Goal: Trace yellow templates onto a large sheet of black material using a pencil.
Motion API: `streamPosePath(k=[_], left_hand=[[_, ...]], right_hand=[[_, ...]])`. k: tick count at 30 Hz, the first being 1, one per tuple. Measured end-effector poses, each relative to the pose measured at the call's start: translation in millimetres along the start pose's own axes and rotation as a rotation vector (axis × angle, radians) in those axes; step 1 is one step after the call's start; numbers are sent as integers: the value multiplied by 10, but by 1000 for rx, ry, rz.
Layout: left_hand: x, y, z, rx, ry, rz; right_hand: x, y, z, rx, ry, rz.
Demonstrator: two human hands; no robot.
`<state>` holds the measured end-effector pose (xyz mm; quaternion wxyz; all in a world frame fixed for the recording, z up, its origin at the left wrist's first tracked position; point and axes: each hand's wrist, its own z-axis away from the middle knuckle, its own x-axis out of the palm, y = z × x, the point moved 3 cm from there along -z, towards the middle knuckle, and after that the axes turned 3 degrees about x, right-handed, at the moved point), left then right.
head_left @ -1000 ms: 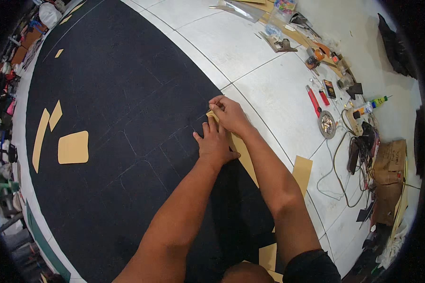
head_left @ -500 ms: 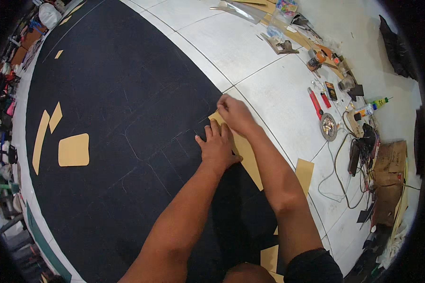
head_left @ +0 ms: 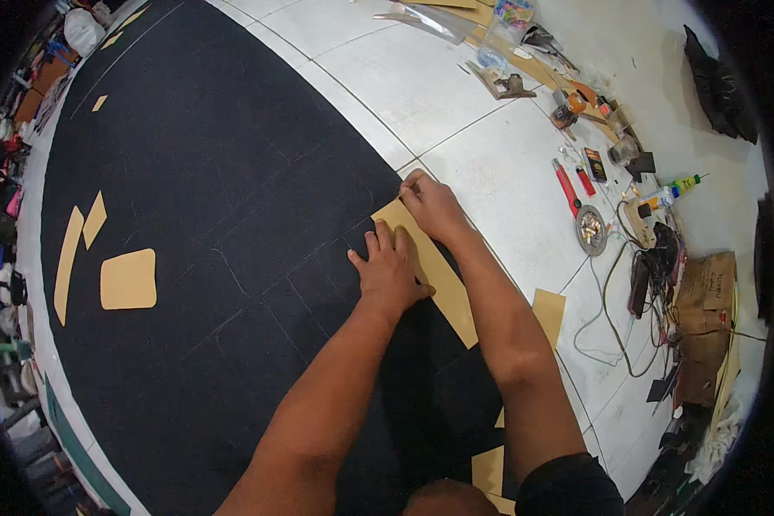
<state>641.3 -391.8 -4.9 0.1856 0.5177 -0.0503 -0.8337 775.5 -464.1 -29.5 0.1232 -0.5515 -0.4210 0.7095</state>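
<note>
A large sheet of black fabric (head_left: 258,155) lies spread on the floor, with thin pale lines drawn across it. Near its right edge rests a long tan paper pattern piece (head_left: 447,297). My left hand (head_left: 387,271) lies flat on this piece with the fingers spread, holding nothing. At the piece's far end, my right hand (head_left: 434,209) is closed in a pinch, its fingertips by the paper's edge. Whatever it holds is too small or too hidden to name.
More tan paper pieces (head_left: 130,279) lie on the fabric at left. On the white tiles (head_left: 456,163) at right are a red cutter (head_left: 567,187), a round ashtray (head_left: 591,230), cables (head_left: 611,310), a bulldog clip (head_left: 509,84) and a cardboard box (head_left: 705,331). Clutter lines the left side.
My right hand has shifted slightly right along the paper's far end, uncovering more of the piece between my hands. My left hand stays pressed on it. The whole view has moved slightly.
</note>
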Motion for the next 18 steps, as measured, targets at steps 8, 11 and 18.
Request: streamPosePath(k=[8, 11, 18], left_hand=[[12, 17, 13, 17, -8, -13], [28, 13, -7, 16, 1, -15], [13, 34, -9, 14, -23, -26]], right_hand=[[-20, 20, 55, 4, 33, 2], [16, 60, 32, -24, 41, 0], [-21, 51, 211, -90, -24, 173]])
